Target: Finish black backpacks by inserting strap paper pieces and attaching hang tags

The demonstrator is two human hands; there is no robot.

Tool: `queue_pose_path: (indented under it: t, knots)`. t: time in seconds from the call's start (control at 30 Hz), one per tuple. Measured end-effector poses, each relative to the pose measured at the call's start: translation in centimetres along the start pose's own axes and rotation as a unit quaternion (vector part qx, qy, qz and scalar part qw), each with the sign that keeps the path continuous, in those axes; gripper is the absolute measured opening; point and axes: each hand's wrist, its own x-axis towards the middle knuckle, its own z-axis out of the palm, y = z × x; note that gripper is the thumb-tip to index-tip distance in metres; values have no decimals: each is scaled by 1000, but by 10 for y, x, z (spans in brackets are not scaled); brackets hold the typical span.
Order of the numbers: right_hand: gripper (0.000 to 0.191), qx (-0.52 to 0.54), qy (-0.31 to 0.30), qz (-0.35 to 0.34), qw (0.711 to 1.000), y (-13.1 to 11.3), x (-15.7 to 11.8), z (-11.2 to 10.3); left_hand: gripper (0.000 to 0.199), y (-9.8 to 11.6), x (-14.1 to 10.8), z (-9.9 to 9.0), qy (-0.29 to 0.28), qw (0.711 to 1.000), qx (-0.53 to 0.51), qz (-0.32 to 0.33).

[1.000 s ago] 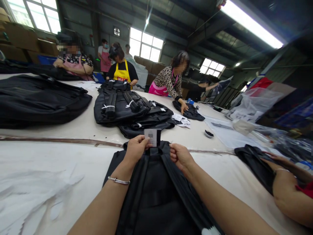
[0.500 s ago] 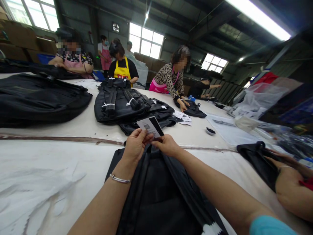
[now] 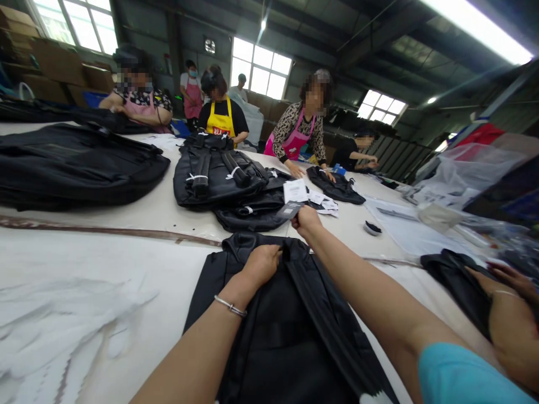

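Forward of where both hands held it half a second ago, the dark hang tag is now in the right hand alone, just past the top of the black backpack. Thumb and fingers pinch its right end narrowly; a white card shows directly behind it, and whether the two are joined cannot be told. The left hand has dropped to the backpack's top, fingers curled together, what they pinch hidden; a silver bangle circles that wrist.

Beyond the backpack lies a stack of black bags with white ties; farther right of the backpack are loose white tags and a small dish. To its left, whitish sheeting covers part of the worktable. To its right, a co-worker's arm reaches another black bag. Across from it, a person in leopard print leans over a smaller bag.
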Motion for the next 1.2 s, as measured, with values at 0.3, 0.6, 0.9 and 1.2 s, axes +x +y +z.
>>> queue_pose_path:
  t: [0.3,0.6,0.9,1.2]
  knots:
    - [13,-154,-12,54,986,33,-2,-28,21,-15,3,0,124,989,-56,-60]
    - [21,-346,14,-26,938,58,-86,-125,33,-40,3,-23,211,974,7,-76]
    - [37,-360,-87,-205,906,44,-219,-169,39,10,3,-59,36,981,187,-29]
    - [46,-339,-102,-288,890,36,-322,-212,39,104,-188,-111,-28,985,150,78]
